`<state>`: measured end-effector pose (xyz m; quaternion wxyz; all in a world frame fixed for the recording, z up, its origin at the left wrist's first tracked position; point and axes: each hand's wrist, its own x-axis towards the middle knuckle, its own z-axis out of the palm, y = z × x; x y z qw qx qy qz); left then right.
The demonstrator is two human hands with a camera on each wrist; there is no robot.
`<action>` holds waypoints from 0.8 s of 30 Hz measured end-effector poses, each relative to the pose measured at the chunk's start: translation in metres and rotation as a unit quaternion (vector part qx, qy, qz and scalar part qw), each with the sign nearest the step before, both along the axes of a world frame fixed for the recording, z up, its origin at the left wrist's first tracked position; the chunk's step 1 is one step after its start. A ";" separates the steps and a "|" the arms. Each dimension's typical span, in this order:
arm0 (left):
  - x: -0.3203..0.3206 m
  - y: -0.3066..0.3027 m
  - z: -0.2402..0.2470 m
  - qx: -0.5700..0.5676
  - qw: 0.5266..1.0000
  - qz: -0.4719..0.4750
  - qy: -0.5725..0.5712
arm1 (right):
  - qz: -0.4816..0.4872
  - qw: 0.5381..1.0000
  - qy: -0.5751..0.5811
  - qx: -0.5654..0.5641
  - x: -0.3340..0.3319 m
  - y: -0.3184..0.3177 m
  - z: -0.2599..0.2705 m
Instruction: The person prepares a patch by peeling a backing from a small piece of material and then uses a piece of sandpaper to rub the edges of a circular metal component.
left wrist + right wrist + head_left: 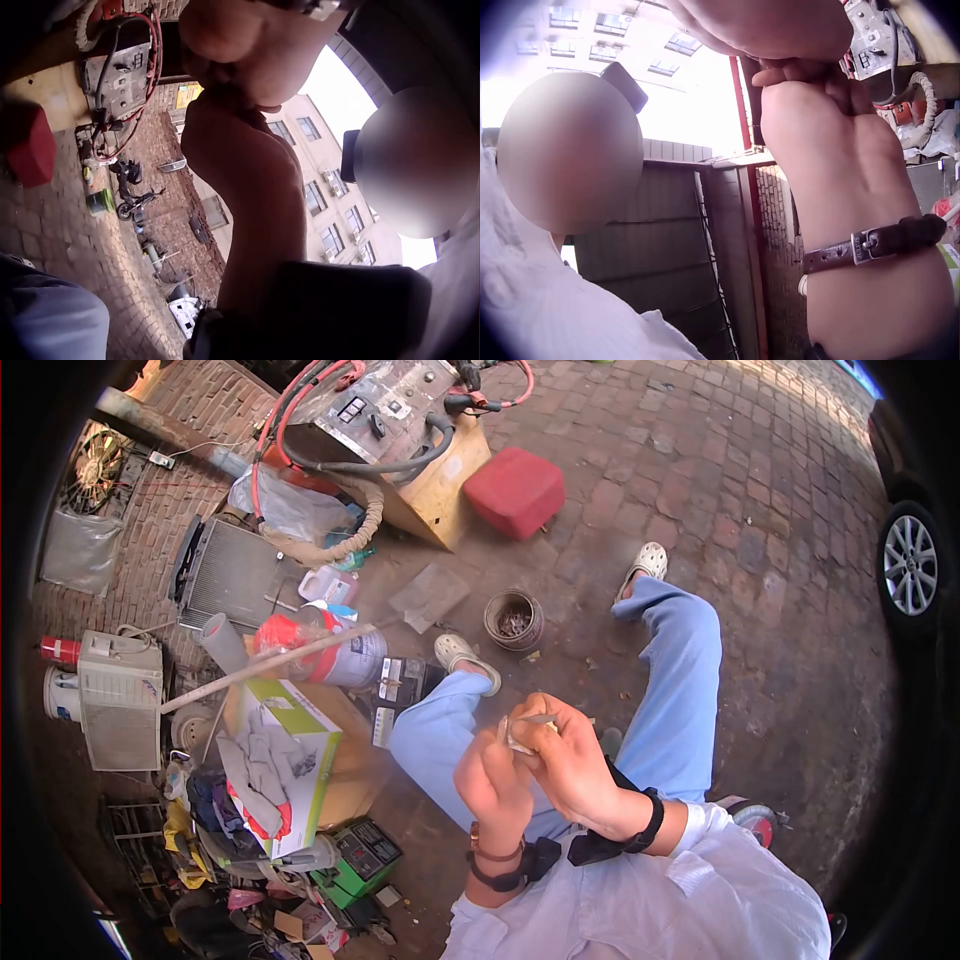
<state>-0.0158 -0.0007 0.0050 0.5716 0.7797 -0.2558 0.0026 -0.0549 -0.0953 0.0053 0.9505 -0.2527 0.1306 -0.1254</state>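
To the far left, the grey gloves (262, 760) lay draped over the green-and-white carton (322, 745), and a long stick (285, 660) slanted above the carton, its upper end pointing towards the worn pot (538, 628). The black battery (402, 682) sat beside my left shoe (466, 660).

Next came my left hand (495, 780), raised in front of my knees, its fingers bent and their tips pinching the left side of a small pale piece (518, 742). That piece was between my two hands, right at the fingertips, well above the ground; it looked thin and flat, with a dull, pointed edge, though my fingers covered too much of it for me to be sure what it was. The pointed edge ran mostly crosswise, from near my left fingertips over towards the right.

My right hand (575, 760) had the closer hold, its thumb and fingers curled round the piece from the right, with only a narrow gap between them. The two hands nearly met there, so neither had to reach for it. Beyond, my right shoe (650, 560) rested on the bricks, and the car wheel (909, 558) stood at the far right.
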 end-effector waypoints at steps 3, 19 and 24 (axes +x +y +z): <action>-0.001 0.001 0.003 0.028 0.999 0.017 -0.041 | 0.007 1.000 0.006 -0.010 -0.003 0.002 0.004; -0.002 -0.005 -0.005 -0.099 0.993 0.030 0.057 | -0.022 0.996 -0.047 0.070 -0.001 0.002 -0.003; -0.004 -0.005 0.002 -0.055 0.997 0.029 0.048 | -0.002 0.999 -0.022 -0.039 -0.001 0.000 -0.004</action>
